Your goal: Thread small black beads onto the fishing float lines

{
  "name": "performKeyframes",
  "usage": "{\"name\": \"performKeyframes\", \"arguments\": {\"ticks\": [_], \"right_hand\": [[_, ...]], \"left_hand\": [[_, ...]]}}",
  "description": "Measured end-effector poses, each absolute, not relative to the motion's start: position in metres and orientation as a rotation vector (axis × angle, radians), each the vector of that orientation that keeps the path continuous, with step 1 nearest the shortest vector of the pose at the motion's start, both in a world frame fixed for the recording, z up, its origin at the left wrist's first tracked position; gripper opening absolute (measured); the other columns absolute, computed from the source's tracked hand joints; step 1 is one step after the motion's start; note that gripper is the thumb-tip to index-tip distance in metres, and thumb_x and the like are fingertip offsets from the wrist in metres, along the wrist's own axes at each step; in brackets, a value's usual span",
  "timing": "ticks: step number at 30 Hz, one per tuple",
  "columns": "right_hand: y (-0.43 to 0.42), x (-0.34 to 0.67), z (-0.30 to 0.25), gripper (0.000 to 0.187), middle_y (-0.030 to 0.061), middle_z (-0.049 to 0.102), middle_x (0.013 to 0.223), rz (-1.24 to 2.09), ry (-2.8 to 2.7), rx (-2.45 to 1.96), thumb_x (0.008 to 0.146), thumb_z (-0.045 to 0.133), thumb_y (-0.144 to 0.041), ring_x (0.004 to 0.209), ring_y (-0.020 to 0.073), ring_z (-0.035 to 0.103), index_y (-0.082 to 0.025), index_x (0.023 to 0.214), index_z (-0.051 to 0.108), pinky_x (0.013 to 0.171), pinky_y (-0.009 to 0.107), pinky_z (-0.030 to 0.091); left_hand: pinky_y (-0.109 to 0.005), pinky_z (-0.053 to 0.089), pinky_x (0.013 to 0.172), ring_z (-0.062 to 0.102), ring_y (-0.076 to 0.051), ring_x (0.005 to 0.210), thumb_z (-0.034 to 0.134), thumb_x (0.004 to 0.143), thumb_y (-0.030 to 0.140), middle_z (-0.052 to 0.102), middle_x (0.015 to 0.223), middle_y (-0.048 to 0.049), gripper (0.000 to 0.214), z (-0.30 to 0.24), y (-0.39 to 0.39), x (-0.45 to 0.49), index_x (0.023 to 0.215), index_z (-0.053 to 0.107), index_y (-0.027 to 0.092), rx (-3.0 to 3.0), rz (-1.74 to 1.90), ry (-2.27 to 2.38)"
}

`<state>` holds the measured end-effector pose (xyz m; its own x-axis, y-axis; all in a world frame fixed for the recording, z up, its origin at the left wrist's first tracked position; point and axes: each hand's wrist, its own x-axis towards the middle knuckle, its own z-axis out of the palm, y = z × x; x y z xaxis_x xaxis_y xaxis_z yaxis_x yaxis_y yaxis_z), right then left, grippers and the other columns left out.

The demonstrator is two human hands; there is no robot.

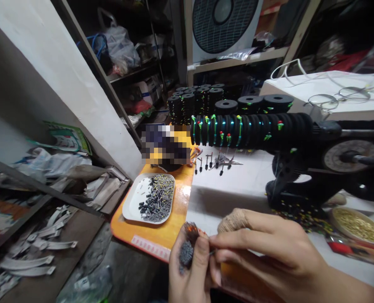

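Note:
My left hand point(189, 269) is closed in a loose cup at the bottom middle. A clump of small grey pieces point(186, 251) shows in its curl, with a dark bristly bundle point(190, 228) flecked with orange above them. My right hand point(269, 248) meets it from the right, thumb and fingertips pinched close to the left thumb. What the pinch holds is too small to make out. Tan wrapping point(232, 221) covers one right finger. Ahead of both hands, a row of black foam rings point(253, 130) sits on a machine's shaft, wound with green line and small red and green bits.
A white tray point(130, 206) of small grey, black and yellow pieces rests on the orange table point(123, 231). Several black spools point(226, 105) stand behind the machine point(319, 168). At right are a bowl of golden bits point(357, 225) and eyeglasses point(324, 101) on a white box.

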<state>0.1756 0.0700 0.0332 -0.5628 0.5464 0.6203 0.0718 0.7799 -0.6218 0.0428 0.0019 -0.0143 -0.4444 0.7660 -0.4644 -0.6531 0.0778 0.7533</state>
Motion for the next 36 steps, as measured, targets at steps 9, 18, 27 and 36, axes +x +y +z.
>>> {"name": "performKeyframes", "arguments": {"ticks": [9,18,27,36], "right_hand": [[0.07,0.178,0.032,0.018,0.0083,0.063,0.085,0.404,-2.236,-0.569,0.092,0.049,-0.002,0.077,0.0185,0.059,-0.014,0.099,0.06,0.066,0.028,0.052],[0.082,0.182,0.043,0.014,0.0038,0.061,0.082,0.682,-2.21,-0.584,0.093,0.055,-0.003,0.071,0.0119,0.056,-0.015,0.091,0.061,0.06,0.021,0.046],[0.077,0.184,0.052,0.014,-0.0011,0.055,0.075,0.74,-2.187,-0.74,0.094,0.06,-0.011,0.068,0.0118,0.052,-0.02,0.085,0.065,0.06,0.023,0.041],[0.076,0.181,0.039,0.013,-0.0018,0.06,0.07,0.88,-1.854,-0.773,0.094,0.066,-0.02,0.067,0.0124,0.057,-0.026,0.087,0.076,0.059,0.023,0.045]], "left_hand": [[-0.016,0.038,0.05,0.044,-0.006,0.046,0.081,0.079,0.046,0.048,0.05,0.0093,0.033,-0.011,0.01,0.018,0.073,0.06,0.021,0.627,1.861,1.259],[-0.035,0.043,0.084,0.069,-0.027,0.092,0.066,0.088,0.021,0.073,0.1,-0.0039,0.01,-0.009,0.014,-0.04,0.094,0.072,0.027,1.582,1.213,1.875],[-0.03,0.04,0.102,0.058,-0.021,0.116,0.053,0.099,0.027,0.063,0.127,-0.0048,0.023,-0.001,0.006,-0.025,0.115,0.07,0.029,1.385,1.462,1.574],[-0.013,0.032,0.046,0.048,-0.002,0.042,0.077,0.084,0.043,0.068,0.059,0.0024,0.025,-0.005,0.015,0.025,0.097,0.073,0.022,0.599,1.404,0.79]]}}
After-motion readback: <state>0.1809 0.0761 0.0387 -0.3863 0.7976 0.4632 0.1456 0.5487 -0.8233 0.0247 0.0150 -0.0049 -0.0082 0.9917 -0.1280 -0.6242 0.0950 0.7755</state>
